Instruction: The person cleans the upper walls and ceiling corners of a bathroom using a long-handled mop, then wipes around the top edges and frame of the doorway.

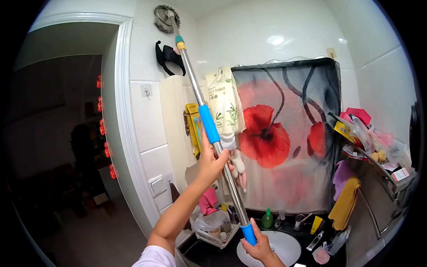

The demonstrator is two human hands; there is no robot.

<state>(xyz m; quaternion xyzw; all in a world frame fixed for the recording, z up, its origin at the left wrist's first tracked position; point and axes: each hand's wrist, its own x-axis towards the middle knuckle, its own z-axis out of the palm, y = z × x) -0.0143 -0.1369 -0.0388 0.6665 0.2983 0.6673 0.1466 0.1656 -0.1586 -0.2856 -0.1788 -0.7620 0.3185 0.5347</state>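
Both hands are closed on a long-handled mop (190,71) with a metal pole and blue grips. My left hand (212,161) wraps round the bare pole just below the upper blue grip (209,124). Lower down, my right hand (259,247) holds the blue grip at the pole's bottom end, above the white sink (284,247). The pole slants up to the left, and its round grey fluffy head (165,20) is against or close to the white tiled wall near the ceiling; contact is hard to tell.
A black hanging item (170,58) is on the wall below the mop head. A tissue pack (222,102) hangs beside a poppy-print cloth (284,178). To the right, a crowded shelf (378,162) juts out. Bottles, including a green one (267,219), stand on the black counter. A doorway (124,89) opens left.
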